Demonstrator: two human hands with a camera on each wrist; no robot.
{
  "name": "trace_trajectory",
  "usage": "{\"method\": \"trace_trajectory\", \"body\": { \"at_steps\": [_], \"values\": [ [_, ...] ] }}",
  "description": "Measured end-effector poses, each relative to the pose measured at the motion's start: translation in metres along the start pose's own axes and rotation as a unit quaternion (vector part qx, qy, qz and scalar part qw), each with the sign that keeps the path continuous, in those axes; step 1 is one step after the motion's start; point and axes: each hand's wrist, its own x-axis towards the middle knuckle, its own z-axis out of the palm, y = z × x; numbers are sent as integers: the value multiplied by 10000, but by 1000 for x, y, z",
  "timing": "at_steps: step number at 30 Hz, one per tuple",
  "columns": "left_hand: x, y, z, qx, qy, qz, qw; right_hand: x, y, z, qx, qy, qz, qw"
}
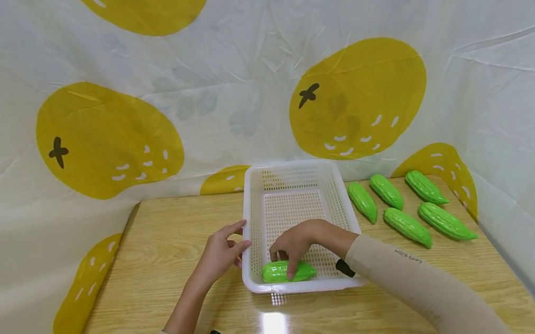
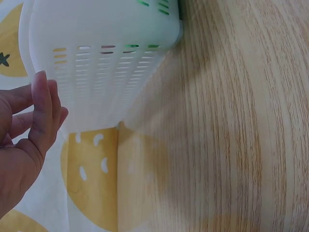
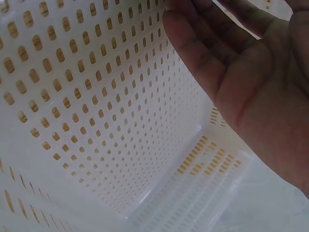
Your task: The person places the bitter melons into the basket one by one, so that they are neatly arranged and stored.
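A white perforated basket [image 1: 299,287] stands on the table, with one green ridged vegetable-like piece [image 1: 277,272] lying crosswise at its near end. My right hand [image 1: 298,244] reaches inside and grips that piece, thumb on its near side; in the right wrist view the hand [image 3: 256,72] hangs over the basket floor [image 3: 106,111], the piece out of sight. At the basket's left rim my left hand [image 1: 220,253] rests its fingertips, fingers extended. The left wrist view shows this hand [image 2: 29,130] beside the basket's outer wall [image 2: 96,63].
Right of the basket, several more green pieces [image 1: 406,226] lie on the wooden table [image 1: 160,250]. Behind the table and at both sides hangs a white cloth [image 1: 225,117] with large yellow fruit prints.
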Motion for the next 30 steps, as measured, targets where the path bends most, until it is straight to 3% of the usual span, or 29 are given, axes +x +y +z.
{"method": "trace_trajectory", "body": {
  "at_steps": [30],
  "values": [
    [0, -2, 1, 70, 24, -15, 10000, 0, 1, 0, 77, 26, -13, 10000]
  ]
}}
